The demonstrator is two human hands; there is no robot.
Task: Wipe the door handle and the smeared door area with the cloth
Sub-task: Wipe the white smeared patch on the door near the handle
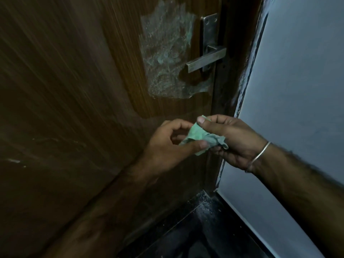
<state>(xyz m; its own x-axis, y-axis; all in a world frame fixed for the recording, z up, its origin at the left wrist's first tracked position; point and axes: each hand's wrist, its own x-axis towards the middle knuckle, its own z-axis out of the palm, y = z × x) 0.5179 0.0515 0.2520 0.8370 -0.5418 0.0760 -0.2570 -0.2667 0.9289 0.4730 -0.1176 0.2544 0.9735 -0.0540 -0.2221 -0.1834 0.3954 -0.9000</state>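
Both hands bunching cloth [203, 139], wiping not begun.
Left hand [167, 148], right hand [232, 140] pinching it; next, up to smear [165, 53] at twelve o'clock.

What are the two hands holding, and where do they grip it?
Both grip the green cloth: left hand at its lower left edge, right hand at its top.

2 bare forearms, no sleeves. Right hand [234, 140]: thin silver bangle [258, 157] round wrist. Left hand [167, 148]: nothing worn. Hair visible along right forearm.
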